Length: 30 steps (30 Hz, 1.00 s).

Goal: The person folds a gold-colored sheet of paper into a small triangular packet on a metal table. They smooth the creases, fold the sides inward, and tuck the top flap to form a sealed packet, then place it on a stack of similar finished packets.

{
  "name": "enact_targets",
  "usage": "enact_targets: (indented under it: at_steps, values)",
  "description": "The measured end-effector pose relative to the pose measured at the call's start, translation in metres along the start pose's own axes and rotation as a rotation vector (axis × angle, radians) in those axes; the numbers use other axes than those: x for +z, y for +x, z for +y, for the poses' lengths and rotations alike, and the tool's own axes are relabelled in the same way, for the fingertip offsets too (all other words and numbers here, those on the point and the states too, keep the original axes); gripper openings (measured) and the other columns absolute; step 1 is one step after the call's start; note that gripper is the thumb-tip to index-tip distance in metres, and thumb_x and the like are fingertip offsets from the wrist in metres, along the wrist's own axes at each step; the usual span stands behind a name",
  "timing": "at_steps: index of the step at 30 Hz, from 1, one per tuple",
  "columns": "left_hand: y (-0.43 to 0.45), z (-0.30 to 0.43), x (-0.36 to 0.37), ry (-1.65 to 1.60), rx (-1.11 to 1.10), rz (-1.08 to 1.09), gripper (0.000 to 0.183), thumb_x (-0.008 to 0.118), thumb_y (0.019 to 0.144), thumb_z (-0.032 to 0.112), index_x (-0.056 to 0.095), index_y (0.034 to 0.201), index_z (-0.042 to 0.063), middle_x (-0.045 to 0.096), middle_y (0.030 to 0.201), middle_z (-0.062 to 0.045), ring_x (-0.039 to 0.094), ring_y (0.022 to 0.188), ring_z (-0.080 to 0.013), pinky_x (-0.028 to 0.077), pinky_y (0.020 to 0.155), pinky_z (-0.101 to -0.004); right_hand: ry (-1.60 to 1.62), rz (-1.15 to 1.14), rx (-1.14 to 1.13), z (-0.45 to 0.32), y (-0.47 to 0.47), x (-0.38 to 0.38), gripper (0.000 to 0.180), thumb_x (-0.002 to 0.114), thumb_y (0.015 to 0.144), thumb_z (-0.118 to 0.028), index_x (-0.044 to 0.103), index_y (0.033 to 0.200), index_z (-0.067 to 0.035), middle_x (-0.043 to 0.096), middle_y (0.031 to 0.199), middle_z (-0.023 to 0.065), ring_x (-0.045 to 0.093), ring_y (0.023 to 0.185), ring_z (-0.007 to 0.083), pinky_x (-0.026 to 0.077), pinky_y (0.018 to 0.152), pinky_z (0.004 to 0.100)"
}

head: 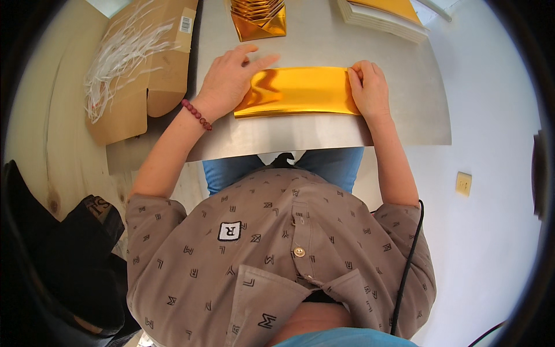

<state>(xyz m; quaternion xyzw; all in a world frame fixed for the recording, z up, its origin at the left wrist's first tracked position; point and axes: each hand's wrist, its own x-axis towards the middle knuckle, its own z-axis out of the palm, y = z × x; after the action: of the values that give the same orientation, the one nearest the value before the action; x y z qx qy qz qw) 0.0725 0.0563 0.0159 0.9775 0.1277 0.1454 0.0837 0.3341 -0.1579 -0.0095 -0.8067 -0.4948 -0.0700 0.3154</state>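
Note:
A folded sheet of shiny gold foil paper [310, 90] lies lengthwise near the front edge of a grey metal table [277, 133]. My left hand [232, 78] rests at its left end, thumb and fingers apart, the lower palm touching the foil; a beaded bracelet circles the wrist. At the right end, my right hand [368, 86] has its fingers curled, with thumb and fingertips pinching the foil's upper right corner. Beyond the hands stands a stack of folded gold foil pieces [259, 19], nested in one another.
An opened cardboard box [167, 65] with white plastic strands [130, 56] over it stands at the left of the table. A stack of white and gold sheets [386, 19] lies at the far right. A white wall [490, 108] borders the table's right side.

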Motion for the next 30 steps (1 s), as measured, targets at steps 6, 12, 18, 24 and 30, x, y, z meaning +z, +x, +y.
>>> enact_targets:
  at_steps: [6,12,18,24,30]
  values:
    - [0.011,-0.009,0.003,0.017,0.287,-0.084,0.056,0.067,0.091,-0.001,0.068,0.138,0.030,0.053,0.149,-0.012,0.053,0.134,-0.0318,0.046,0.112,-0.0402,0.057,0.052,0.057,-0.005,-0.003,0.000,0.012,0.071,0.094,-0.014,0.069,0.105,-0.009,0.063,0.094,0.0120,0.064,0.088,0.0332,0.054,0.077,0.0437]
    - [0.036,-0.001,-0.011,0.033,0.454,-0.110,0.029,0.068,0.091,0.005,0.078,0.117,0.013,0.063,0.133,-0.011,0.055,0.127,-0.0324,0.048,0.109,-0.0407,0.007,0.015,0.019,0.000,-0.002,0.001,0.007,0.070,0.095,-0.017,0.071,0.101,-0.013,0.062,0.093,0.0115,0.064,0.086,0.0332,0.055,0.076,0.0433]
    - [0.071,0.031,-0.013,0.035,0.340,-0.350,0.018,0.062,0.097,0.014,0.077,0.099,0.005,0.071,0.104,-0.011,0.067,0.105,-0.0308,0.055,0.091,-0.0412,0.006,0.004,0.015,-0.001,-0.002,0.000,0.008,0.072,0.094,-0.018,0.071,0.100,-0.013,0.062,0.092,0.0118,0.064,0.086,0.0337,0.055,0.075,0.0441]
    - [0.080,0.046,-0.005,-0.057,0.253,-0.324,0.027,0.060,0.102,0.022,0.073,0.122,0.009,0.070,0.100,-0.012,0.070,0.092,-0.0328,0.057,0.082,-0.0424,0.012,-0.021,0.032,-0.001,-0.003,-0.001,0.014,0.075,0.092,-0.022,0.070,0.101,-0.013,0.062,0.093,0.0126,0.064,0.087,0.0338,0.056,0.076,0.0436]
    - [0.081,0.050,0.001,-0.016,0.240,-0.326,0.035,0.066,0.099,0.032,0.072,0.127,0.011,0.068,0.101,-0.011,0.069,0.095,-0.0311,0.057,0.081,-0.0413,-0.050,-0.116,0.029,-0.003,-0.002,-0.007,0.043,0.085,0.082,-0.041,0.068,0.107,-0.011,0.063,0.099,0.0123,0.064,0.094,0.0324,0.055,0.084,0.0423]
